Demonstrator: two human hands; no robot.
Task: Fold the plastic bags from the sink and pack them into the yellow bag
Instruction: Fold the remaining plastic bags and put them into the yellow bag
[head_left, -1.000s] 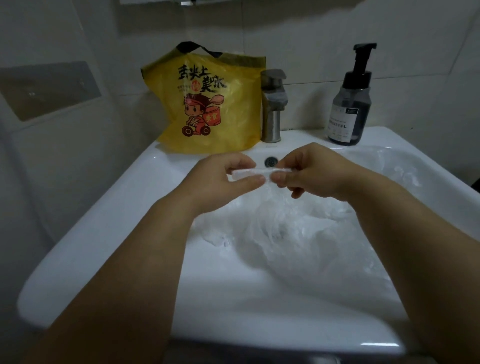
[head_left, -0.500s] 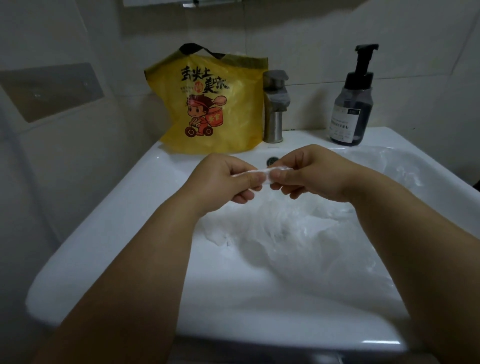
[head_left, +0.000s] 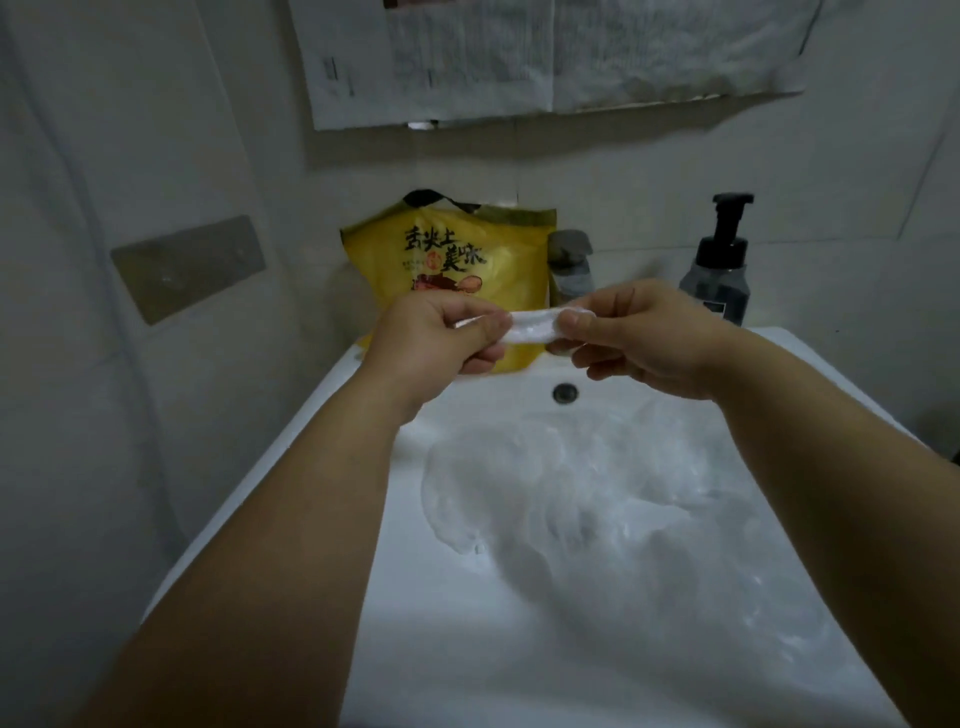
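Pinching folded bag (head_left: 535, 327) — left hand (head_left: 431, 338), right hand (head_left: 639, 343) masking yellow bag (head_left: 467, 249), faucet (head_left: 571, 260)

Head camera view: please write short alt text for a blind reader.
The left hand and right hand pinch the ends of a folded plastic bag above a sink holding crumpled plastic bags. A yellow bag stands behind, beside the faucet.

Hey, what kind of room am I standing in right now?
Most likely a bathroom: there's a white ceramic sink with a metal faucet at its back edge, and a pump soap bottle standing beside it.
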